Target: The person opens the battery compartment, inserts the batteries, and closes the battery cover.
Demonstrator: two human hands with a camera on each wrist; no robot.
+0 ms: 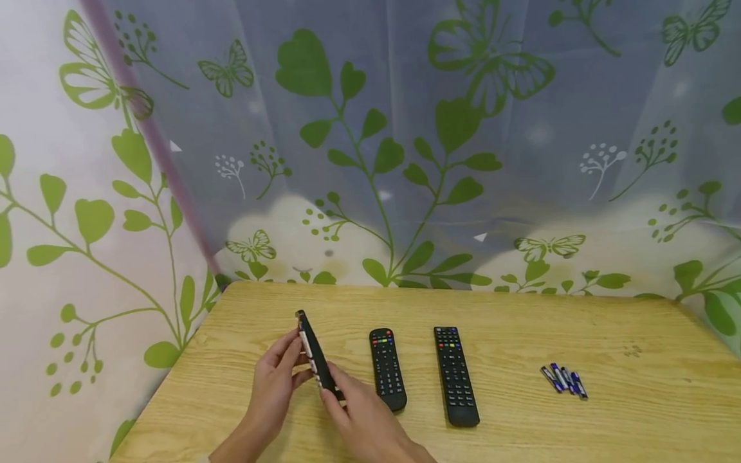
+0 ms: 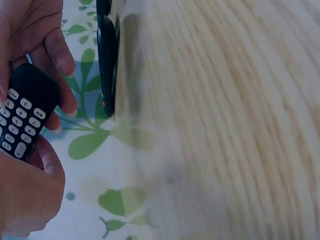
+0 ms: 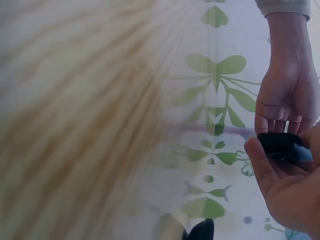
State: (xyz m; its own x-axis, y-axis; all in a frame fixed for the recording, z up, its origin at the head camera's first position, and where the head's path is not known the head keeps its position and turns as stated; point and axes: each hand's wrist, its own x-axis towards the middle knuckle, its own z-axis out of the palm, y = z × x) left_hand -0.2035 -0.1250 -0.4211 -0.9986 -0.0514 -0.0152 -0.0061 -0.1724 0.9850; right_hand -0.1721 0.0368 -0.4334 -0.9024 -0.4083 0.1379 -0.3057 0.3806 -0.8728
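Observation:
A black remote control [image 1: 315, 360] is held up over the left part of the table, tilted on edge with its button face turned left. My left hand [image 1: 274, 379] holds it along its upper side, thumb against the button face. My right hand [image 1: 367, 411] grips its lower end. In the left wrist view, white number keys show on the remote's [image 2: 25, 110] rounded end between the hands. From the right wrist view, only a dark end of the remote [image 3: 277, 143] shows between the fingers.
Two more black remotes lie face up on the wooden table [image 1: 503, 334]: a shorter remote [image 1: 388, 370] close to my right hand and a longer remote [image 1: 456, 379] beyond it. Several small batteries [image 1: 564, 381] lie side by side at the right. A leaf-patterned curtain [image 1: 370, 212] hangs behind.

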